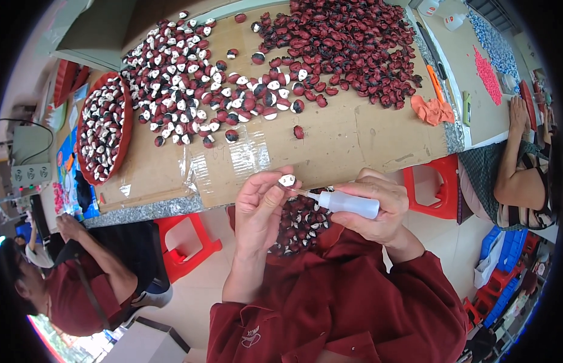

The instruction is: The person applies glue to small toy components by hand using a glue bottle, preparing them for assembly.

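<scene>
My left hand (260, 202) pinches a small rounded piece with a white face (287, 180) between thumb and fingers, just off the table's near edge. In my right hand (385, 202) lies a translucent white squeeze bottle (354, 204), tipped sideways. Its thin nozzle points left and reaches the lower side of the piece; whether it touches cannot be made out. Below my hands, at my lap, sit several similar dark red, black and white pieces (301, 225), partly hidden by my hands and sleeves.
White-and-red pieces (172, 78) spread over the cardboard-covered table (366, 145), beside a heap of dark red shells (354, 42). A red tray (127, 151) of pieces stands left; crumpled orange cloth (434, 111) lies right. Co-workers sit both sides, near red stools (188, 245).
</scene>
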A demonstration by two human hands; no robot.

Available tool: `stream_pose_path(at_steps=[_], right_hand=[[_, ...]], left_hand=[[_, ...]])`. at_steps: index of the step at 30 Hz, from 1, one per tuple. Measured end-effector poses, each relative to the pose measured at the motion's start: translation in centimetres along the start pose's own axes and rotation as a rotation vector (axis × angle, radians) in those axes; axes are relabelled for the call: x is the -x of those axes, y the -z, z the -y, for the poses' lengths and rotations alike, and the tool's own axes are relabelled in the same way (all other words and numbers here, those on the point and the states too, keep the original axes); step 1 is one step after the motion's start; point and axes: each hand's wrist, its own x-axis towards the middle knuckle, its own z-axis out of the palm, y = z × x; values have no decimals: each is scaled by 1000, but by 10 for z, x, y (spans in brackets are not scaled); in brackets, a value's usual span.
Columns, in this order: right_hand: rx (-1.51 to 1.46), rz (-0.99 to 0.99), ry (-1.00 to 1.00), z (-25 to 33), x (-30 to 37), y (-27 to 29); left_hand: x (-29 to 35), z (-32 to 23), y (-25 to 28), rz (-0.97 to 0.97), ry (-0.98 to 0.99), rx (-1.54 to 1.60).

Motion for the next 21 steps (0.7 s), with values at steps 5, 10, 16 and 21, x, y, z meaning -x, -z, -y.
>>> stream_pose_path(at_steps=[5, 10, 16, 21], right_hand=[[-16, -4, 12, 1, -2, -1], [-3, -2, 7, 2, 0, 5], [14, -28, -11, 2, -1, 7], [32, -23, -26, 1, -3, 10]], left_hand=[[0, -1, 0, 11, -7, -7], [-1, 0, -2, -10, -14, 2], [-1, 0, -2, -19, -17, 19], [-1, 0, -2, -15, -19, 21]])
